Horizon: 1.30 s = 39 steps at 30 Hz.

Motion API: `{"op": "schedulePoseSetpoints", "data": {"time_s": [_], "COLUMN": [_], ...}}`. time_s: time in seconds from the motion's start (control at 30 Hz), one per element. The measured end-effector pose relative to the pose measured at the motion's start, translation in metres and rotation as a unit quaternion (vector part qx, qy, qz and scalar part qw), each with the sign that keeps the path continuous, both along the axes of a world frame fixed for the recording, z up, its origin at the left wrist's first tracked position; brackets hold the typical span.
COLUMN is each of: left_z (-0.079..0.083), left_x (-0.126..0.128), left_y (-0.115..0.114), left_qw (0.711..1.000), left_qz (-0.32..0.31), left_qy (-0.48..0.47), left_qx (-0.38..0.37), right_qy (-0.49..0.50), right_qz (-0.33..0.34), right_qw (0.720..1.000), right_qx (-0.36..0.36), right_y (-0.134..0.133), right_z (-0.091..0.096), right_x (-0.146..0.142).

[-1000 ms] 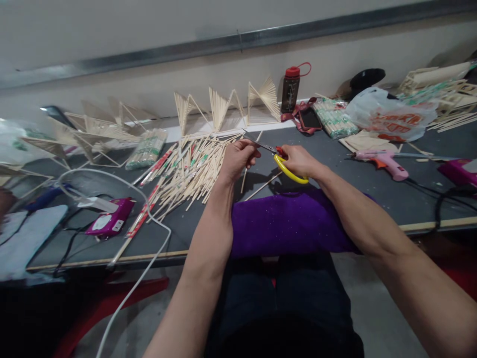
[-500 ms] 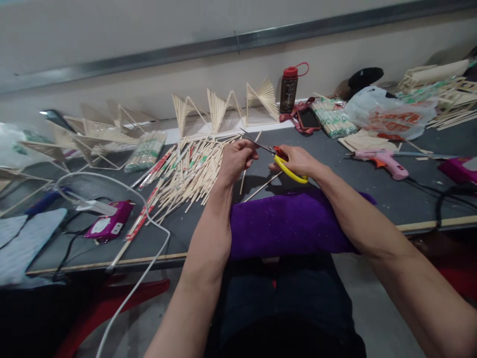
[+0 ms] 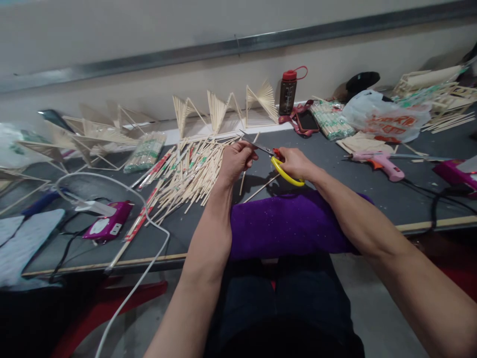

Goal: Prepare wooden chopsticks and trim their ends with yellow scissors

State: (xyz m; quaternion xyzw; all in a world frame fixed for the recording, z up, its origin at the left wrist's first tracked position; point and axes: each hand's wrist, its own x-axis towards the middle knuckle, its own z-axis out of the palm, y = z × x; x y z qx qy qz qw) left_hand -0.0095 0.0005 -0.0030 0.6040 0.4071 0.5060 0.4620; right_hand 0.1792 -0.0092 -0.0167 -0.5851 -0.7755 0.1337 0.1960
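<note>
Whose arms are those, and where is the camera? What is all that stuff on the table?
There is no machine here, just a person. The camera sits on their head and looks down, so you see their own two arms reaching out. The left hand pinches a thin wooden stick. The right hand holds yellow-handled scissors, with the blades by that stick. On the dark table lies a big pile of sticks, and by the wall stand fan shapes made of sticks. A purple cloth lies at the table's near edge. To the right are a pink glue gun and a brown bottle with a red cap.
</note>
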Motion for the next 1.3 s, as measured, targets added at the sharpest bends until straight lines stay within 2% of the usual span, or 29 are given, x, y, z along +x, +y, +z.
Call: {"op": "schedulePoseSetpoints", "data": {"time_s": [0.23, 0.53, 0.8, 1.0, 1.3], "left_z": [0.0025, 0.0036, 0.0024, 0.0016, 0.0017], "left_x": [-0.0014, 0.0003, 0.0026, 0.0014, 0.0031], "left_y": [-0.0004, -0.0025, -0.0017, -0.002, -0.0025], "left_qw": [1.0, 0.999, 1.0, 1.0, 0.999], "left_qz": [0.02, -0.025, 0.012, 0.017, 0.012], "left_qy": [-0.011, -0.022, -0.017, 0.004, 0.005], "left_qx": [0.012, 0.014, 0.016, 0.012, 0.036], "right_qy": [0.015, 0.037, 0.007, -0.001, 0.024], "right_qz": [-0.006, 0.03, 0.011, 0.005, 0.022], "right_qw": [1.0, 0.999, 1.0, 1.0, 0.999], "right_qx": [0.0, -0.017, -0.003, 0.007, -0.018], "right_y": [-0.0008, -0.0035, 0.0005, 0.0049, -0.0031], "right_z": [0.0021, 0.0041, 0.0008, -0.0038, 0.004], "right_x": [0.0001, 0.007, 0.0023, 0.0038, 0.0048]}}
